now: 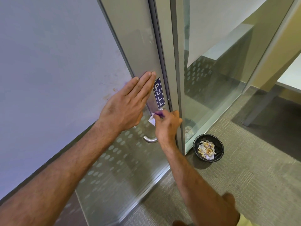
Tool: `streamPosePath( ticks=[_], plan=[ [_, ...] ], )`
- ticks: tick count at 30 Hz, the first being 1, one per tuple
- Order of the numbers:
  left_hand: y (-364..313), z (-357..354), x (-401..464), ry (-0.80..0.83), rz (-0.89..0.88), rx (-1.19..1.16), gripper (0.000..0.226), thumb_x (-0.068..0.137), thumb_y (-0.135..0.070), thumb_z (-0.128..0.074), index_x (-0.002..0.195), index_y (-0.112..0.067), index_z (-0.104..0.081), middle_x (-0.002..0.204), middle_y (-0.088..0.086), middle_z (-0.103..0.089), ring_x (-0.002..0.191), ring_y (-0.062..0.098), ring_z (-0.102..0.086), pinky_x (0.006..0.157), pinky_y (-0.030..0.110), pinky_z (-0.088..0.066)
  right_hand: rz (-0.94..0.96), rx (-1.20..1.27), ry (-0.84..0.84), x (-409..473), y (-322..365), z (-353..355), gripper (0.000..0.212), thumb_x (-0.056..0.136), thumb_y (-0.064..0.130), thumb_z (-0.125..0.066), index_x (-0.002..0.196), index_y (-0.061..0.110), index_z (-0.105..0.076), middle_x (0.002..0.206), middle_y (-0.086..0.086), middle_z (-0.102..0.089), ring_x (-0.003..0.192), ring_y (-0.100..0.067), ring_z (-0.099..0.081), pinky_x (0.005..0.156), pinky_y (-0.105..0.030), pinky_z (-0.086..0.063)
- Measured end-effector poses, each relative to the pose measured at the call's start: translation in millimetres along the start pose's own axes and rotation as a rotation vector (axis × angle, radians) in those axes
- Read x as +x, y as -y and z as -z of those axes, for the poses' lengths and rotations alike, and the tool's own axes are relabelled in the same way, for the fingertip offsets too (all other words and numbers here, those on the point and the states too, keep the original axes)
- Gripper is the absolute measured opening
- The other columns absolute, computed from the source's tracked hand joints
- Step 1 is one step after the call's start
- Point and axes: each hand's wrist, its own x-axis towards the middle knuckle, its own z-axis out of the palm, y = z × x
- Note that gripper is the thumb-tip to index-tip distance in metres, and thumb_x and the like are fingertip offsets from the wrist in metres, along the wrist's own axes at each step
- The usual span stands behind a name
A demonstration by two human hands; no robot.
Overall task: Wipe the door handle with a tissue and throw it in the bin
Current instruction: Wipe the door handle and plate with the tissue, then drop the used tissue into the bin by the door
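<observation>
A steel door handle runs down the frosted glass door; only its curved lower end and a bit near the top show. My right hand is closed around the handle's upper part, pinching a white tissue with a purple smear against it. Flat on the door's metal stile, fingers together, my left hand rests just left of a blue PULL sticker. On the carpet to the right stands a small black bin holding several crumpled tissues.
A glass partition stands right of the door frame, with the bin at its foot. Behind the glass are a table leg and desks. Grey-green carpet covers the floor. A plain white wall fills the left.
</observation>
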Motion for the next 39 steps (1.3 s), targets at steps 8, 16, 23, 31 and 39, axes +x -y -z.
streamPosePath(
  ticks=[8, 16, 23, 31, 39],
  plan=[
    [-1, -4, 0, 0.015, -0.009, -0.013, 0.081, 0.099, -0.033, -0.023, 0.164, 0.01, 0.0, 0.174, 0.023, 0.001, 0.163, 0.033, -0.005, 0.132, 0.045, -0.006, -0.006, 0.366, -0.067, 16, -11, 47, 0.009, 0.082, 0.016, -0.077, 0.088, 0.021, -0.073, 0.103, -0.004, -0.049, 0.087, -0.008, -0.056, 0.069, -0.015, -0.056],
    [1, -2, -5, 0.014, -0.024, -0.086, 0.08, 0.103, -0.033, -0.026, 0.165, 0.007, 0.004, 0.174, 0.023, 0.006, 0.163, 0.034, 0.0, 0.133, 0.046, -0.004, 0.057, 0.38, 0.095, 36, -5, 103, 0.036, 0.09, 0.012, -0.068, 0.124, 0.021, -0.062, 0.102, 0.002, -0.068, 0.091, -0.007, -0.067, 0.077, -0.017, -0.057],
    [-24, 29, -20, 0.134, 0.079, -0.585, 0.083, 0.098, -0.033, -0.049, 0.168, -0.006, -0.014, 0.175, 0.012, -0.007, 0.163, 0.026, -0.005, 0.128, 0.041, 0.003, 0.116, 0.368, 0.217, 38, 0, 150, 0.013, 0.086, 0.004, -0.07, 0.099, 0.008, -0.072, 0.1, -0.012, -0.07, 0.083, -0.018, -0.073, 0.064, -0.028, -0.061],
    [-119, 71, -15, 0.271, 0.322, -1.1, 0.087, 0.104, -0.054, -0.04, 0.165, -0.021, 0.011, 0.174, 0.001, 0.017, 0.158, 0.014, 0.019, 0.132, 0.036, 0.004, 0.21, 0.035, 0.364, 58, -24, 190, 0.031, 0.077, 0.0, -0.066, 0.087, 0.027, -0.078, 0.092, 0.004, -0.076, 0.086, -0.012, -0.071, 0.08, -0.027, -0.058],
    [-212, 75, 48, 0.435, 0.588, -1.309, 0.084, 0.105, -0.054, -0.042, 0.17, -0.017, -0.002, 0.176, -0.002, 0.007, 0.162, 0.013, 0.007, 0.133, 0.034, 0.0, 0.173, -0.128, 0.679, 126, -92, 219, 0.01, 0.082, 0.008, -0.073, 0.088, 0.013, -0.079, 0.083, 0.007, -0.074, 0.068, 0.002, -0.064, 0.067, -0.015, -0.05]
  ],
)
